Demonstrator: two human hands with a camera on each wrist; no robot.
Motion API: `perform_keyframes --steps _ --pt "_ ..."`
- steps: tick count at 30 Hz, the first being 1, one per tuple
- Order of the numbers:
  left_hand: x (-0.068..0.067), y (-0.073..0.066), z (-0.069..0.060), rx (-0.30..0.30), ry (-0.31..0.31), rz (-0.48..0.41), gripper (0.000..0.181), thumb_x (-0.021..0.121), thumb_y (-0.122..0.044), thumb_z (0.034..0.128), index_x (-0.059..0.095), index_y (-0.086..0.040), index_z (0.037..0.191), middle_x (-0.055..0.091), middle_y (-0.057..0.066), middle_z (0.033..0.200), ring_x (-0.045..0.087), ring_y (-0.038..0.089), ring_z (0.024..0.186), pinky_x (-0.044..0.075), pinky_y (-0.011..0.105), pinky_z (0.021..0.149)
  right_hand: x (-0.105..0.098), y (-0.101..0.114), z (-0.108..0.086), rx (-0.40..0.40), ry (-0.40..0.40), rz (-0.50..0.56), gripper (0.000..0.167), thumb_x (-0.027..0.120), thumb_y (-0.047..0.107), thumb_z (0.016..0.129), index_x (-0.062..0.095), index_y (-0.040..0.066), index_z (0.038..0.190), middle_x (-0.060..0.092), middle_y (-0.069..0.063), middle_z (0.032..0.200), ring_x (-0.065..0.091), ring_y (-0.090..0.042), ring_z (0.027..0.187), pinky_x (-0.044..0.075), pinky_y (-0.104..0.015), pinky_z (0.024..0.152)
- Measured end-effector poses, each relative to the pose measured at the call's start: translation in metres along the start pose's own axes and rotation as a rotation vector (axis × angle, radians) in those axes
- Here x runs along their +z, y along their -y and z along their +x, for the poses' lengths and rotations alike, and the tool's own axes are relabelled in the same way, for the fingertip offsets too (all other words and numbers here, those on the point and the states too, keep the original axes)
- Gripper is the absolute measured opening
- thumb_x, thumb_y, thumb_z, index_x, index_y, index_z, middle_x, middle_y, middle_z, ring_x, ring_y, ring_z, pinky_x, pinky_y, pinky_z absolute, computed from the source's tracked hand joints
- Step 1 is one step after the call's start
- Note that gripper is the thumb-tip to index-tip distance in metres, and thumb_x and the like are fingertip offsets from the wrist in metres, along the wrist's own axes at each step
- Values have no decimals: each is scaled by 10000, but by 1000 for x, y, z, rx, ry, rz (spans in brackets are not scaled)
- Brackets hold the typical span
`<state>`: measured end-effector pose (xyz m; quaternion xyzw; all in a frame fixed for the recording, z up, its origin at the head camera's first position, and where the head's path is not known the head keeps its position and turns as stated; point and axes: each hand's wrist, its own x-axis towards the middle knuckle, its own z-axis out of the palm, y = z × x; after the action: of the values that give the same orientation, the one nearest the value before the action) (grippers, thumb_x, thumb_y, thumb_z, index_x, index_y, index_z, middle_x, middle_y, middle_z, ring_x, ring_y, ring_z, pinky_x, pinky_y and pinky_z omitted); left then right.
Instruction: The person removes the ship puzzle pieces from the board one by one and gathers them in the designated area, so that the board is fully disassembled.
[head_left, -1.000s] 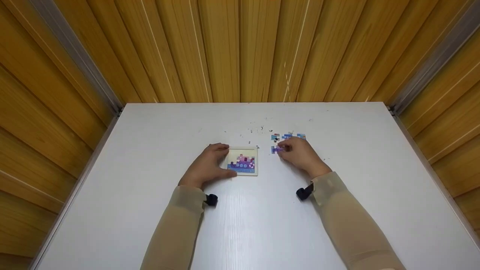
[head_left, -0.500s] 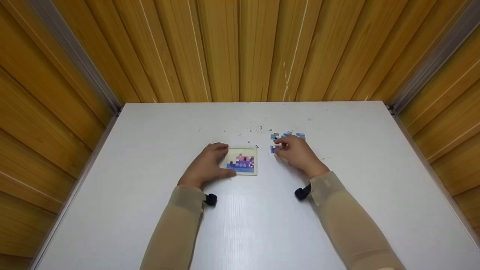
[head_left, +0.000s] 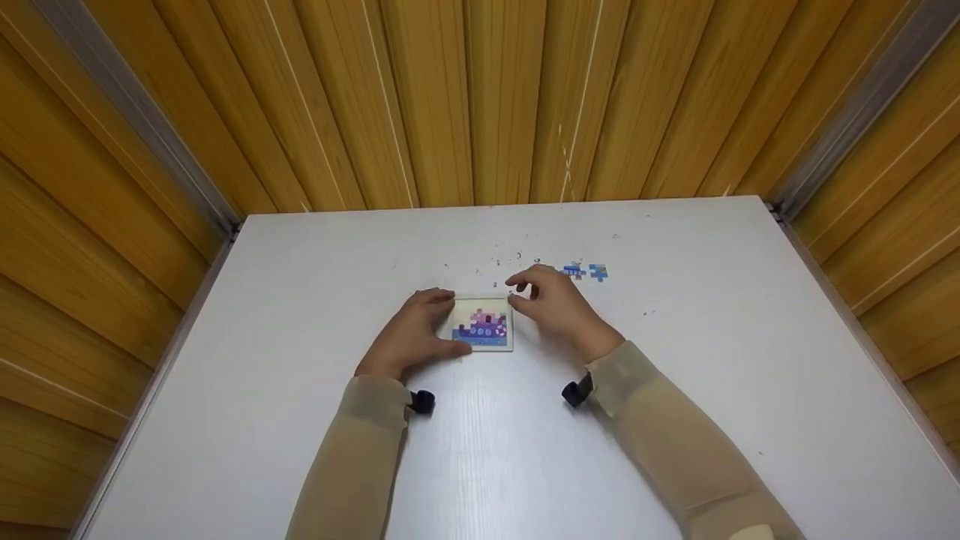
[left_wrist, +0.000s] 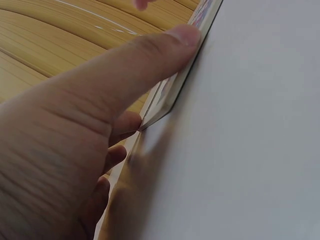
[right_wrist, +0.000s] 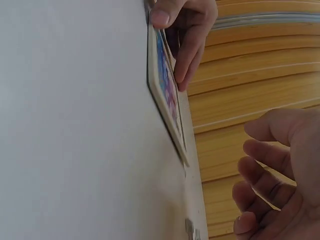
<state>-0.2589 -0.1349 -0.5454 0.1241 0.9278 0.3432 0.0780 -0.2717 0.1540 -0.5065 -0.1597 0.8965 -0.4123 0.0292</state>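
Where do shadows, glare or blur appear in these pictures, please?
Head view: a pale sheen on the white table; left wrist view: a soft shadow beside the left hand's fingers; right wrist view: the puzzle looks blurred and foreshortened.

A small booth-like workstation, to judge by how closely it is walled in. Yellow-brown wood-look panels make up the back wall [head_left: 435, 97] at twelve o'clock, the left wall [head_left: 90, 292] at nine and the right wall [head_left: 900, 262] at three. Grey metal posts [head_left: 142, 112] mark the corners at ten and two. A plain white table [head_left: 465, 480] reaches down to six.
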Motion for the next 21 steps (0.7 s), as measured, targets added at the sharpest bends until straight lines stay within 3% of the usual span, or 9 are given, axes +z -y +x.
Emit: perform_keyframes --steps 4,9,14,21 --pt "0 1 1 1 0 -7 1013 1044 -491 790 614 -126 1631 507 -40 1764 348 267 1733 297 497 1441 6 16 6 -56 -20 43 361 768 208 1070 774 65 1401 752 -142 1307 638 -265 1062 523 -362 897" --pt "0 2 -1 1 0 11 1016 1040 -504 791 611 -130 1633 506 -27 1768 332 288 1742 277 511 1447 20 26 8 -67 -75 132 330 775 182 1057 786 83 1371 742 -168 1309 658 -240 1054 548 -347 933" --pt "-1 1 -1 4 -6 20 1002 1040 -496 795 620 -127 1626 518 -24 1758 365 281 1726 316 509 1433 38 23 8 -44 -117 206 284 762 152 1056 789 72 1327 729 -159 1269 647 -189 1011 548 -297 887" --pt "-1 1 0 20 -6 34 999 1033 -494 802 615 -121 1628 526 -24 1755 375 268 1721 331 499 1427 50 16 8 -35 -97 211 322 754 107 1039 771 3 1343 732 -167 1263 652 -196 1002 548 -304 890"
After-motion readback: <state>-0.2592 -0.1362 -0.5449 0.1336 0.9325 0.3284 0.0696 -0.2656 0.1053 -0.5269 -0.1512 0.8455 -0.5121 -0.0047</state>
